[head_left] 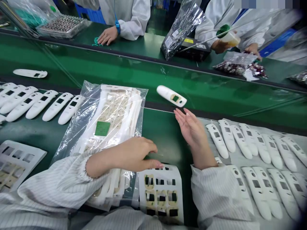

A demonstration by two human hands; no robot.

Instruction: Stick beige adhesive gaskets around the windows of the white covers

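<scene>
A white plastic case (171, 95) with a small square window lies on the green belt (211, 92), near its edge. The right hand (190, 129) is open with the palm up, holding nothing, and its fingers are just beside the case but not touching it. The left hand (135, 153) is loosely curled and holds nothing, and its fingertips rest at the top of a white sheet with square holes (163, 195). A clear plastic bag (70, 127) of white strips lies beside it. Rows of white cases (242, 145) lie on the right. Across the belt, a co-worker's hand (107, 35) rests on the far desk (148, 41).
</scene>
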